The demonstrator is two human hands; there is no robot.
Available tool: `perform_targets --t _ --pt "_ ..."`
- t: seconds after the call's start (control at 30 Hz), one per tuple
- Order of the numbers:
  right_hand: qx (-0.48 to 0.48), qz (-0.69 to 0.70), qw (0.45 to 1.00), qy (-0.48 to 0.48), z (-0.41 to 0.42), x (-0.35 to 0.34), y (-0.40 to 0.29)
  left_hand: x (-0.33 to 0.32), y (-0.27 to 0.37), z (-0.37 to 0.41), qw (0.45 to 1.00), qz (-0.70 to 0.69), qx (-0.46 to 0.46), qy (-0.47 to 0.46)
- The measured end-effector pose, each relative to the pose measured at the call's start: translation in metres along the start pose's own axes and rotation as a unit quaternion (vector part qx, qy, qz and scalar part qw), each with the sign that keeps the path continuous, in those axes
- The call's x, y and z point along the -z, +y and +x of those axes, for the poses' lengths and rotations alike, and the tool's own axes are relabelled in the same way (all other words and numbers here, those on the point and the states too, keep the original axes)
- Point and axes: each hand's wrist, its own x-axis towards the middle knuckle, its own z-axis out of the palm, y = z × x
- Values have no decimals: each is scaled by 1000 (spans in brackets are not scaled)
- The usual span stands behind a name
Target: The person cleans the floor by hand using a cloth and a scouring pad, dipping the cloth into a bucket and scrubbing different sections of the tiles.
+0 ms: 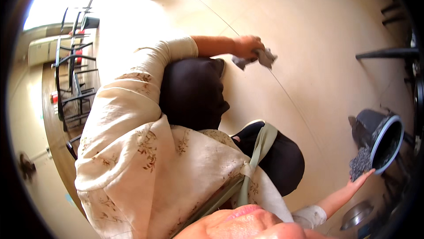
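Note:
My left hand (249, 46) grips a crumpled grey cloth (265, 58) at the tiled floor (308, 56), beyond my bent knee in dark trousers (190, 94). A thin dark joint line runs beneath the cloth. Far to the right, my right hand (361, 178) reaches out with its fingers extended towards the light blue rim of a dark bucket (401, 129). A shaggy grey cloth (360, 163) is between that hand and the bucket's side. Whether those fingers hold it or only touch it is unclear.
A shiny metal bowl (357, 215) is on the floor at lower right. A dark furniture leg (386, 54) juts in from the right edge. Black metal chair frames (74, 89) stand at left beside a wooden surface (56, 139). Bright glare washes out the upper left.

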Motion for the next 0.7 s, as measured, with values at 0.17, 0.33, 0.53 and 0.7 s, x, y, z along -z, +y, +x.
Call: perform_targets --t 0.17,0.33,0.53,0.7 --pt "-6 -20 1000 21 5 -8 -18 -3 16 -67 999 -43 9 -3" --pt "-43 11 998 -40 20 -6 -21 14 -16 -140 993 -38 112 -25" --pt "27 111 993 -32 20 -19 -6 -8 -84 -241 928 -153 339 17" --pt "41 110 992 -36 7 -2 5 -4 -78 -288 866 -272 418 49"
